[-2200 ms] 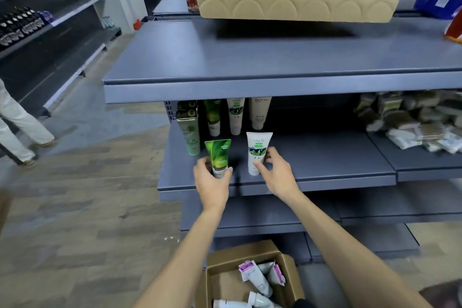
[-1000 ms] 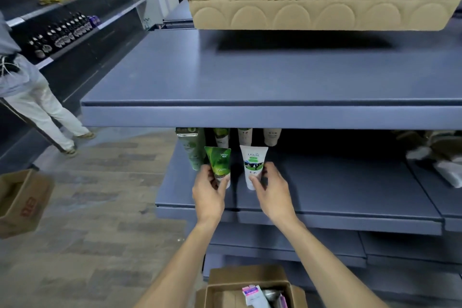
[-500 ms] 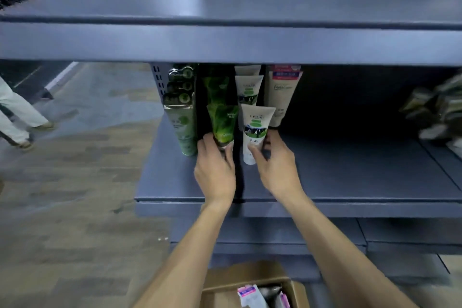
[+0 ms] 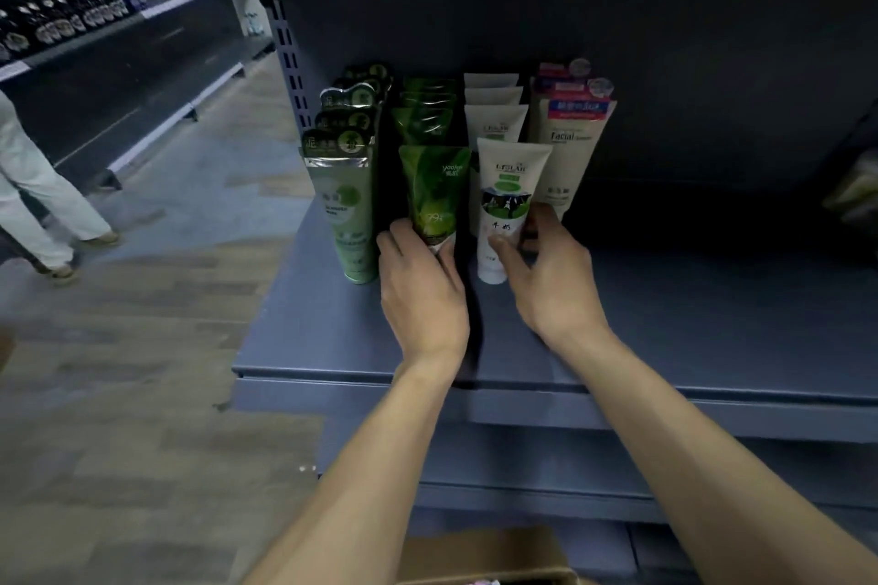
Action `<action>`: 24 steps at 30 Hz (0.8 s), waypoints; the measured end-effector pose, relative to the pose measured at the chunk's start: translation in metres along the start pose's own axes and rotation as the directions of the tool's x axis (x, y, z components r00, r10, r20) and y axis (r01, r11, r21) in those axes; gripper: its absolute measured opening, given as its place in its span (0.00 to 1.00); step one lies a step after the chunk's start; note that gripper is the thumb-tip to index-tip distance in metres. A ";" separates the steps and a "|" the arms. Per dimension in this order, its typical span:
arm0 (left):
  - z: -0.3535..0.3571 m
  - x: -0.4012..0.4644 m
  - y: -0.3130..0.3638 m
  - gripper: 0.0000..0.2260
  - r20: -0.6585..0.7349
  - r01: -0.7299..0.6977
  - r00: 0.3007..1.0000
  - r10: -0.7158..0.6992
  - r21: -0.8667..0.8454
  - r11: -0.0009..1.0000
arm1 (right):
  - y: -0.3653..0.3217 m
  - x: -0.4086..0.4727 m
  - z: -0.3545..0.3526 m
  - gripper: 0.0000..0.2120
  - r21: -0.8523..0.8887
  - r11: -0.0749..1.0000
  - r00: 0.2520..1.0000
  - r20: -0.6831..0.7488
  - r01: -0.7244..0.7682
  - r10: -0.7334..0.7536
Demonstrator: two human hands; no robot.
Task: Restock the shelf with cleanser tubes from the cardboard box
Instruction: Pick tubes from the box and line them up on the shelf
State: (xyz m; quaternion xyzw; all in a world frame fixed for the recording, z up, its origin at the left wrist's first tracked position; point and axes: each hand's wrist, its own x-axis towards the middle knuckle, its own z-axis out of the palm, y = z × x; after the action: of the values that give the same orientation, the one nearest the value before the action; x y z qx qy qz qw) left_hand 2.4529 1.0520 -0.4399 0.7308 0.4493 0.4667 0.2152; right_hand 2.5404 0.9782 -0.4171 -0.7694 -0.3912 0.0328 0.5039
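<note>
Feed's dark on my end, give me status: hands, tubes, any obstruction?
Left hand grips green tube, right hand grips white tube. Both upright on shelf, fronting their rows. Nothing blocking.

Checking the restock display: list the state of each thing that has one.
Dark green leaf-print plastic tube: upright, front of its row, in the left hand's grip.
White cow-print plastic tube: upright, front of its row, pinched by the right hand.
Pale green plastic tube: upright, untouched.
Brown cardboard box: open, on the floor.
</note>
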 end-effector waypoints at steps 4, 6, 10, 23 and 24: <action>0.003 0.006 0.000 0.12 0.003 0.023 1.000 -0.023 0.017 1.000 | 0.002 0.004 0.001 0.11 -0.016 1.000 1.000 0.004 0.002 -0.002; 0.005 0.010 0.002 0.12 0.000 0.036 0.999 -0.036 0.039 0.999 | 0.003 0.007 0.001 0.10 -0.023 1.000 1.000 0.016 0.001 0.000; 0.010 0.015 0.000 0.12 -0.011 0.036 0.999 -0.036 0.075 0.997 | 0.004 0.013 0.000 0.10 -0.019 1.000 1.000 0.028 0.012 -0.012; 0.018 0.020 0.001 0.13 -0.012 0.050 0.999 -0.049 0.128 0.991 | 0.008 0.024 0.004 0.10 -0.017 0.999 0.999 0.025 0.036 -0.035; 0.019 0.021 0.002 0.14 -0.011 0.052 0.999 -0.051 0.132 0.990 | 0.008 0.024 0.004 0.10 -0.016 0.999 0.999 0.025 0.038 -0.037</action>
State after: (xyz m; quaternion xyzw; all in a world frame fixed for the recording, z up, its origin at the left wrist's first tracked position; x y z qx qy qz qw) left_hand 2.4736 1.0711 -0.4373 0.7298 0.4987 0.4331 0.1767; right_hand 2.5598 0.9953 -0.4173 -0.7657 -0.4119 0.0295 0.4932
